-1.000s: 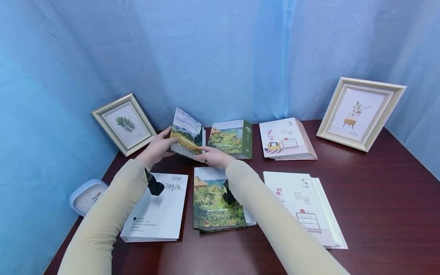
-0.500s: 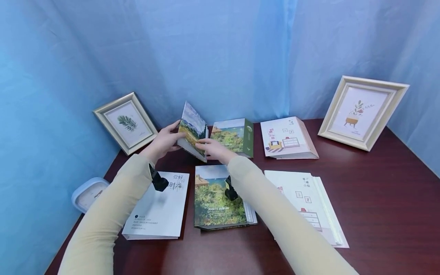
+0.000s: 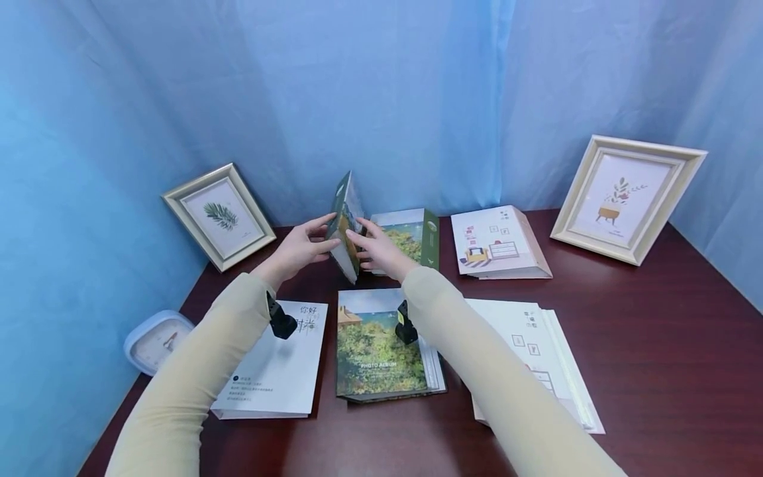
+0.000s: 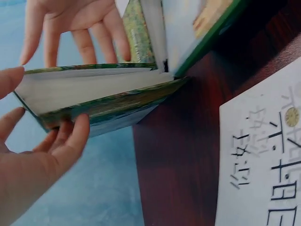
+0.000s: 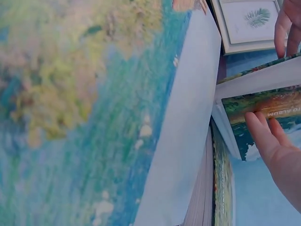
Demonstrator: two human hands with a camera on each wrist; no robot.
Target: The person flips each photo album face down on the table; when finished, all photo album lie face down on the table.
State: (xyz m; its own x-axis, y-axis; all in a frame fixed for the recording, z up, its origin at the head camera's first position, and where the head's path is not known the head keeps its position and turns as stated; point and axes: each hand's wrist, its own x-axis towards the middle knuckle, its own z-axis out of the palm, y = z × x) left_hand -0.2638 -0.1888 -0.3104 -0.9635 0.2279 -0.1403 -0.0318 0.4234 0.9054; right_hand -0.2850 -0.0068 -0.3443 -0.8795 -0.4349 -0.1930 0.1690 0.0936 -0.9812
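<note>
A small photo album (image 3: 346,232) with a painted landscape cover stands on end on the table, its spine facing me. My left hand (image 3: 301,248) holds it from the left, fingertips and thumb on that cover. From the other side my right hand (image 3: 384,250) grips it, thumb near the spine and fingers on the right cover. Page edges of the album (image 4: 84,87) show between the two covers in the left wrist view. Close on its right lies a matching album (image 3: 405,237) with a green spine.
A green-leaf picture frame (image 3: 219,215) leans at left, a plant picture frame (image 3: 626,199) at right. A white album (image 3: 280,377), a larger landscape album (image 3: 381,358) and white albums (image 3: 530,358) lie in front. A pale blue clock (image 3: 156,341) stands at left.
The held photo album has turned from showing its front cover to standing with its spine toward me, and moved right. Both hands have shifted right with it, fingers spreading over its two sides.
</note>
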